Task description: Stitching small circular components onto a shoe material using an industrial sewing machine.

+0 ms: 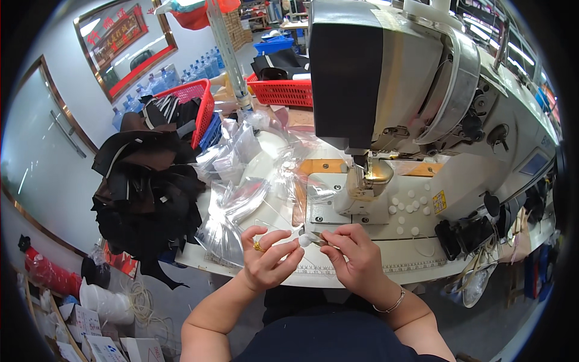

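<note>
Close to the front edge of the white sewing table (pixel 241 256), both my hands meet at a small white disc (pixel 304 241). My left hand (pixel 271 256), with a gold ring on it, pinches the disc between thumb and fingertip. Thumb and index finger of my right hand (pixel 354 250) are closed on a thin greyish piece (pixel 315 238) touching the disc; its kind is too small to make out. Just beyond my hands stands the sewing machine's post (pixel 356 199), under its large head (pixel 401 72). Several white discs (pixel 410 209) lie scattered right of the post.
Clear plastic sheets (pixel 232 208) cover the table's left part. A heap of black fabric pieces (pixel 145 199) hangs over its left edge. Red baskets (pixel 280 93) stand behind. A black device (pixel 455 238) and loose cords sit at right. A ruler strip (pixel 386 268) runs along the front.
</note>
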